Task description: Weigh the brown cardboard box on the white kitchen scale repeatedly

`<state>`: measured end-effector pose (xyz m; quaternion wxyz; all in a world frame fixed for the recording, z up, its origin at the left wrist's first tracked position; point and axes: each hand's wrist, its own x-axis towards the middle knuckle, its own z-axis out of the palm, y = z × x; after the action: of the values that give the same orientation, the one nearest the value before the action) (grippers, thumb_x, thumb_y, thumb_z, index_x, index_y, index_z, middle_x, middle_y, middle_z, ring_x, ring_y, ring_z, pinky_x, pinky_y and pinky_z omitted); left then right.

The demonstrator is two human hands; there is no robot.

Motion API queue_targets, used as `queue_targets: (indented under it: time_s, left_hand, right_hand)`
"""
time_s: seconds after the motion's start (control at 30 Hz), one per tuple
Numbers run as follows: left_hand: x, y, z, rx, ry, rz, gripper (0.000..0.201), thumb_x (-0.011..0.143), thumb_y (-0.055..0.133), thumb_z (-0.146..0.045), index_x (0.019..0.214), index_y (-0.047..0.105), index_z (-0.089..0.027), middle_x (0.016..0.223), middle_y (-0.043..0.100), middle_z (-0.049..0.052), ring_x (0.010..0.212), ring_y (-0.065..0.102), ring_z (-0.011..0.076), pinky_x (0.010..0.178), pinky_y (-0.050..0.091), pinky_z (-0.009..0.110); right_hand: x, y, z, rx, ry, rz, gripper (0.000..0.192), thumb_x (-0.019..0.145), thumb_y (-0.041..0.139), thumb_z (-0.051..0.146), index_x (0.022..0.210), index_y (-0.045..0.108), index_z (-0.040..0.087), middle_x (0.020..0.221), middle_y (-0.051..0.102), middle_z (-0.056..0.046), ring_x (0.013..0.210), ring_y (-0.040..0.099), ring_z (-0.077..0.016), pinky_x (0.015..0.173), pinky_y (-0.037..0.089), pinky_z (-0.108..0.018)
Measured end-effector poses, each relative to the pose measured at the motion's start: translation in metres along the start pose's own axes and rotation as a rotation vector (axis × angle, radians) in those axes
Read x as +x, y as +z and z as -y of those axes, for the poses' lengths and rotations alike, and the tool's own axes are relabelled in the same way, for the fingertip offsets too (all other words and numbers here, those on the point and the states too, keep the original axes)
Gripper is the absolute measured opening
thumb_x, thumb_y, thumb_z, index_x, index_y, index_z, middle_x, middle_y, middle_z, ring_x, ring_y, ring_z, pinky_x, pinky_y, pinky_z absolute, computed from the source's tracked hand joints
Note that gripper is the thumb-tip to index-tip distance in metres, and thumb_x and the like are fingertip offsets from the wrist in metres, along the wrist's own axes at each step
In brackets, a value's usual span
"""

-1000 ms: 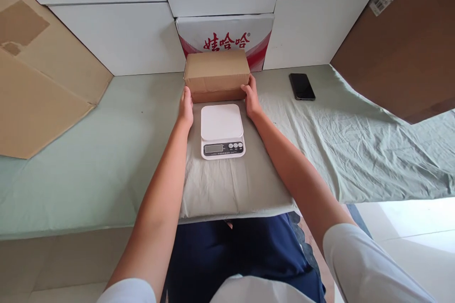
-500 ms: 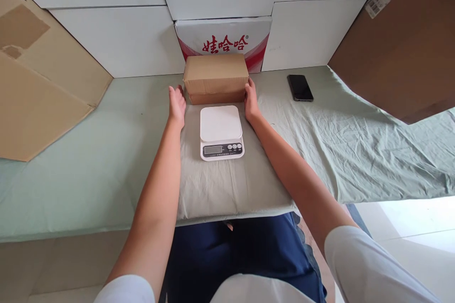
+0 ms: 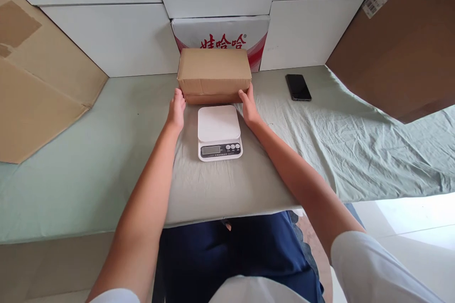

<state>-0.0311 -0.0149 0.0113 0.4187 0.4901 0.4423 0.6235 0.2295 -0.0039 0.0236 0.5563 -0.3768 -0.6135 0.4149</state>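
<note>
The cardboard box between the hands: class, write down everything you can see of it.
The box is a plain brown oblong of corrugated-looking cardboard, closed, with no visible label or print. It sits level, long side facing the camera, at the far edge of the cloth-covered table, just behind the white scale and in front of a white carton with red lettering. The left hand touches its lower left corner and the right hand its lower right corner.

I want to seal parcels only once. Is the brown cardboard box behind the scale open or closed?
Closed. The brown cardboard box shows a flat, unbroken top with no flap standing up. Whether tape seals it, I cannot tell.
</note>
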Motion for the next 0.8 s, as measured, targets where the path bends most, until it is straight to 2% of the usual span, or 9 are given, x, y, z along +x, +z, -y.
queue_targets:
  time_s: [0.13,0.2,0.27,0.37,0.57,0.7,0.8]
  left_hand:
    - [-0.051,-0.008,-0.046,0.021,0.111,0.124,0.085,0.076,0.051,-0.091,0.140,0.063,-0.036,0.161,0.053,0.002,0.162,0.028,0.0297,0.136,0.020,0.047]
    - [-0.085,-0.008,-0.065,0.039,0.125,0.162,0.085,0.078,0.052,-0.089,0.143,0.062,-0.035,0.161,0.053,0.001,0.162,0.028,0.0312,0.136,0.022,0.045]
    - [-0.116,-0.005,-0.076,0.061,0.145,0.178,0.085,0.080,0.049,-0.088,0.146,0.060,-0.036,0.161,0.052,0.001,0.162,0.028,0.0320,0.136,0.024,0.044]
    - [-0.148,0.001,-0.078,0.088,0.175,0.147,0.083,0.085,0.046,-0.084,0.152,0.053,-0.036,0.164,0.049,0.001,0.162,0.028,0.0331,0.134,0.026,0.047]
    - [-0.159,0.006,-0.067,0.130,0.251,0.161,0.084,0.087,0.047,-0.081,0.158,0.043,-0.038,0.169,0.040,-0.001,0.162,0.026,0.0349,0.132,0.030,0.050]
    - [-0.160,0.002,-0.059,0.105,0.214,0.143,0.082,0.087,0.045,-0.080,0.157,0.045,-0.037,0.167,0.044,0.001,0.160,0.032,0.0361,0.130,0.032,0.052]
    - [-0.161,0.001,-0.053,0.076,0.193,0.140,0.081,0.089,0.044,-0.080,0.155,0.048,-0.034,0.164,0.048,0.005,0.159,0.035,0.0359,0.130,0.031,0.052]
  right_hand:
    - [-0.042,-0.010,0.038,-0.027,-0.068,0.118,0.083,0.089,0.040,0.081,0.158,0.021,0.040,0.172,0.031,0.002,0.162,0.028,-0.0233,0.138,0.024,-0.049]
    - [-0.066,-0.014,0.056,-0.025,-0.068,0.126,0.083,0.090,0.043,0.080,0.159,0.021,0.041,0.171,0.032,0.001,0.162,0.028,-0.0252,0.138,0.024,-0.051]
    - [-0.089,-0.016,0.067,-0.011,-0.055,0.129,0.081,0.091,0.047,0.076,0.159,0.022,0.040,0.170,0.033,0.000,0.161,0.030,-0.0261,0.138,0.024,-0.051]
    - [-0.112,-0.017,0.069,0.037,-0.019,0.156,0.077,0.094,0.047,0.070,0.160,0.022,0.039,0.169,0.035,-0.001,0.159,0.033,-0.0259,0.137,0.026,-0.050]
    - [-0.120,-0.018,0.054,0.092,-0.027,0.131,0.072,0.095,0.048,0.065,0.158,0.025,0.040,0.169,0.032,0.000,0.160,0.029,-0.0274,0.138,0.021,-0.051]
    - [-0.121,-0.017,0.051,0.071,-0.035,0.143,0.073,0.094,0.048,0.067,0.158,0.025,0.040,0.168,0.034,-0.001,0.158,0.033,-0.0270,0.135,0.028,-0.051]
    - [-0.123,-0.018,0.049,0.030,-0.047,0.132,0.076,0.092,0.048,0.071,0.158,0.025,0.040,0.168,0.034,-0.001,0.159,0.031,-0.0268,0.137,0.026,-0.051]
